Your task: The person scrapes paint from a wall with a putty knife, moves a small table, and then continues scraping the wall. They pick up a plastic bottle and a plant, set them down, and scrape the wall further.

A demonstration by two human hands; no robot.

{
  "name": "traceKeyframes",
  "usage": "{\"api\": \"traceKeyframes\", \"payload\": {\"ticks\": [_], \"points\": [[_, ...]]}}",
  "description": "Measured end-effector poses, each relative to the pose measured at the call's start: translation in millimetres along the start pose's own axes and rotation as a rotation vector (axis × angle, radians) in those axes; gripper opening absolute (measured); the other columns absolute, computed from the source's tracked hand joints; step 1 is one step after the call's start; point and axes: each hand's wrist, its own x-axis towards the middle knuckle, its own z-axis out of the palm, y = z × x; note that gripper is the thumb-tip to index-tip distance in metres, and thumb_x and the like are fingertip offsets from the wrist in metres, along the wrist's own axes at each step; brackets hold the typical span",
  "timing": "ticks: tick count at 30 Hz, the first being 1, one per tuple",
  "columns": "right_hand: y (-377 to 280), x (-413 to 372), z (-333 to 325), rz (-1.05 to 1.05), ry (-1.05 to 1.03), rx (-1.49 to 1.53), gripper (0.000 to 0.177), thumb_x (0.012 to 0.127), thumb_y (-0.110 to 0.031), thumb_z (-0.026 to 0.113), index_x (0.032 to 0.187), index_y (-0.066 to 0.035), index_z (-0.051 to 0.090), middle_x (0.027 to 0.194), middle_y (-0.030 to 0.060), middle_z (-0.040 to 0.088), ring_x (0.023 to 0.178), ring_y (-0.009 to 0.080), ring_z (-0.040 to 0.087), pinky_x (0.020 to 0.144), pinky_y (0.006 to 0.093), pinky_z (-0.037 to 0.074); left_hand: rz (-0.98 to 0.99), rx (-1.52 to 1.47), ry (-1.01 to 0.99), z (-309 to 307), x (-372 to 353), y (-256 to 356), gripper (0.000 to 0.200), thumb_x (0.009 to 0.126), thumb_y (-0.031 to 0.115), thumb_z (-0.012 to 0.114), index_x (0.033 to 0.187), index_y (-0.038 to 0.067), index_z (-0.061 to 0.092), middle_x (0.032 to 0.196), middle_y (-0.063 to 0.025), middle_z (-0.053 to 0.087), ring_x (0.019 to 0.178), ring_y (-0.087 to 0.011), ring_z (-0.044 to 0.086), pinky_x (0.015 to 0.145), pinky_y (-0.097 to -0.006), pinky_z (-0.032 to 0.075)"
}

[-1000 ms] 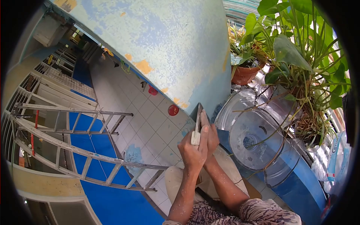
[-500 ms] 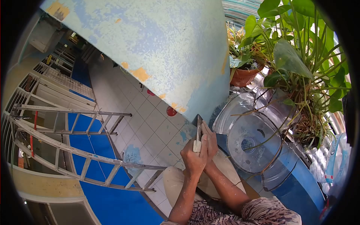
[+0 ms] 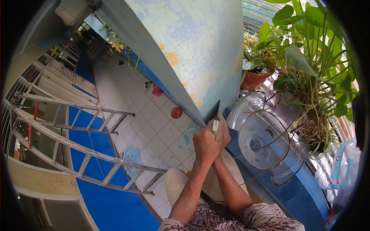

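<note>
A putty knife [image 3: 215, 127] with a pale handle and a dark, thin blade is held in both hands. My left hand [image 3: 204, 144] is wrapped round the handle. My right hand [image 3: 223, 135] closes on it from the other side, its fingers reaching up near the blade. The blade lies against the lower end of a pillar [image 3: 200, 50], whose pale blue-green paint is patchy, with orange-yellow spots along the edge. How the fingers overlap beneath the handle is partly hidden.
Close on the right, a clear plastic tub [image 3: 254, 144] sits on a blue ledge [image 3: 287, 192]. Behind it stand a terracotta pot [image 3: 256, 80] and leafy plants [image 3: 302, 61]. A ladder [image 3: 92, 152] is at left. A red round object [image 3: 176, 112] lies on the tiled floor [image 3: 148, 127].
Both hands have moved up and to the right with the putty knife, whose blade now tilts rightward. The view has shifted, so more of the pillar's left side shows.
</note>
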Motion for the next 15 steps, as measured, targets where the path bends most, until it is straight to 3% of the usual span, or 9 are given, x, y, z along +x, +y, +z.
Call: {"api": "traceKeyframes", "payload": {"ticks": [4,6,8,11,14,15], "points": [[-1,-18,5,-0.092,0.017,-0.054,0.051,0.094,-0.01,0.067,0.143,0.002,0.058,0.107,0.0156,0.065,0.096,0.0305,0.066,0.083,0.0393,0.051,-0.031,0.041,0.111,-15,-15,3,0.032,0.097,0.025,0.071,0.086,-0.004,0.072,0.075,-0.0263,0.069,0.071,-0.045,0.071,0.06,-0.0454,0.055],[-3,-17,2,-0.04,-0.056,-0.058,0.052,0.093,-0.011,0.068,0.142,0.003,0.058,0.11,0.0177,0.064,0.099,0.0333,0.065,0.086,0.0403,0.051,-0.079,0.046,0.02,-20,-11,6,0.033,0.097,0.027,0.071,0.087,-0.004,0.073,0.077,-0.0273,0.069,0.073,-0.0451,0.071,0.061,-0.0457,0.055],[2,-12,3,-0.145,-0.006,-0.135,0.05,0.093,-0.011,0.068,0.14,0.005,0.059,0.106,0.0185,0.064,0.094,0.0355,0.064,0.084,0.0413,0.051,-0.055,0.091,-0.027,-13,4,9,0.033,0.098,0.027,0.069,0.087,-0.004,0.073,0.077,-0.0289,0.069,0.073,-0.045,0.072,0.062,-0.0469,0.055],[3,-3,-9,-0.026,-0.117,-0.046,0.049,0.093,-0.011,0.068,0.139,0.006,0.06,0.112,0.0203,0.066,0.099,0.037,0.065,0.087,0.0424,0.051,0.094,0.259,-0.137,0,19,16,0.031,0.102,0.025,0.06,0.089,-0.001,0.071,0.073,-0.0259,0.07,0.072,-0.0433,0.073,0.063,-0.0485,0.058],[-1,6,-11,0.047,-0.184,0.016,0.049,0.093,-0.011,0.068,0.138,0.007,0.06,0.116,0.0215,0.067,0.103,0.038,0.066,0.089,0.0431,0.052,-0.034,0.146,-0.049,-20,-1,26,0.031,0.101,0.025,0.062,0.091,-0.002,0.072,0.076,-0.0254,0.071,0.075,-0.0426,0.074,0.064,-0.0473,0.058],[-11,5,-8,-0.106,-0.15,-0.038,0.049,0.093,-0.011,0.068,0.138,0.007,0.06,0.123,0.0228,0.066,0.11,0.0388,0.066,0.093,0.0442,0.052,-0.068,0.021,0.055,-25,-12,23,0.027,0.1,0.022,0.066,0.093,-0.003,0.072,0.078,-0.0248,0.071,0.074,-0.0413,0.074,0.063,-0.0445,0.058]]}}
